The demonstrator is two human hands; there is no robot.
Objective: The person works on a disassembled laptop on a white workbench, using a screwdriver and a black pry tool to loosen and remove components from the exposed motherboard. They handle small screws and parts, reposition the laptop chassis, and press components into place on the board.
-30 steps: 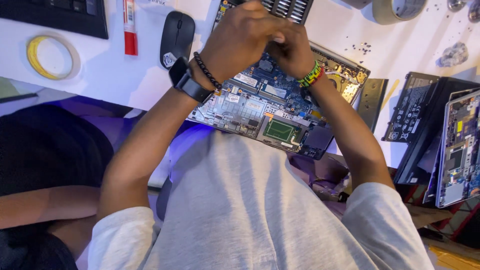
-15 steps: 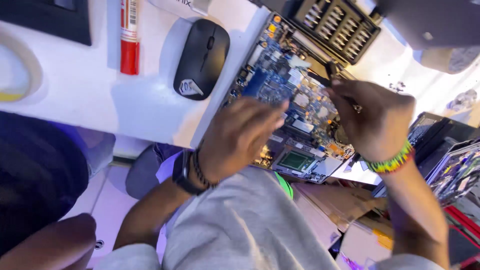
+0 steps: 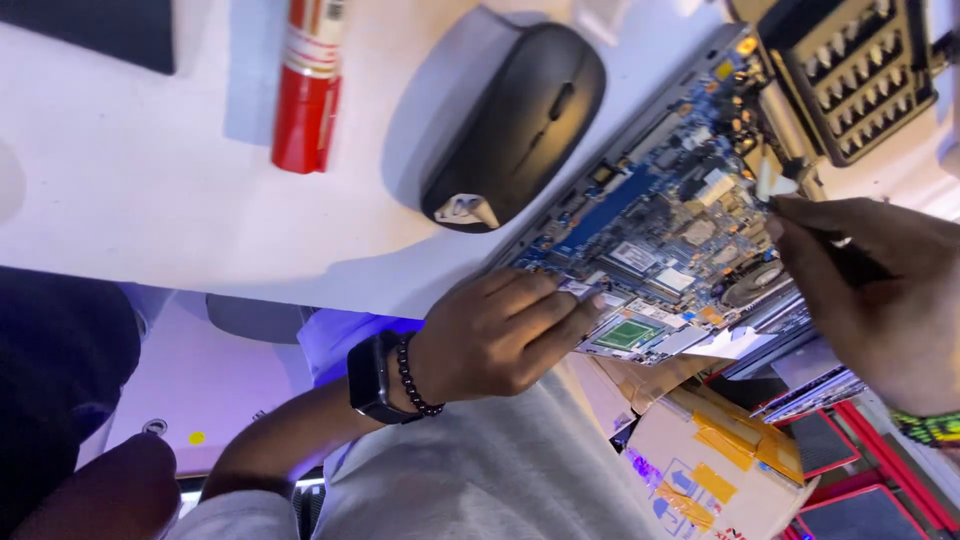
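Note:
An opened laptop with a blue circuit board (image 3: 665, 230) lies at the edge of the white table (image 3: 150, 180), overhanging it. My left hand (image 3: 500, 335), with a dark watch and bead bracelet on the wrist, grips the near edge of the board with its fingers curled. My right hand (image 3: 880, 295), a green bead band on its wrist, pinches a thin dark tool (image 3: 815, 232) whose tip touches the board's right side.
A black computer mouse (image 3: 515, 125) sits just left of the laptop, a red marker (image 3: 305, 85) further left. A black tray of screwdriver bits (image 3: 855, 70) stands at the top right. Cardboard boxes (image 3: 720, 460) and red-edged laptops (image 3: 860, 440) lie below the table edge.
The view has closed in on the board. My left hand slid down to the board's near edge. My right hand drew back to the right, holding the tool against the board.

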